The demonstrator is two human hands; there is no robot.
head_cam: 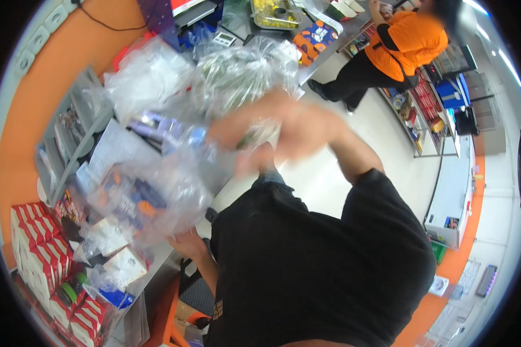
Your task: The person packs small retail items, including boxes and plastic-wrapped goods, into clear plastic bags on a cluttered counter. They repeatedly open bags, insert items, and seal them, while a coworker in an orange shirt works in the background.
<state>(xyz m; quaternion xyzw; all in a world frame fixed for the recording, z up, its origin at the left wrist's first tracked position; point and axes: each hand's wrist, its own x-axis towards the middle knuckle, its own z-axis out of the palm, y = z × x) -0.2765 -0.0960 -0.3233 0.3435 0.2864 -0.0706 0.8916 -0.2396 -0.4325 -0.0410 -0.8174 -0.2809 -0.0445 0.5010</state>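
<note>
My right hand [293,126] is raised beside the counter's edge and badly blurred. Something pale and green [260,135] shows between its fingers and thumb; whether the hand holds it cannot be told. Low at the counter's edge, my left hand [190,243] touches or lies against a large clear plastic bag [186,186]. Dark blue and orange printed packaging [141,201] shows through that bag. Beyond my right hand lies a clear bag of green leaves [239,73]. A bundle of clear plastic bags [150,76] sits beside it.
Red-and-white cartons [39,247] are stacked at the counter's near left. A grey organizer rack [76,134] stands by the orange wall, near a written sheet [119,147]. A metal tray [278,21] holds yellow pieces. Across the aisle, a person in orange [403,47] stands near shelving [417,117].
</note>
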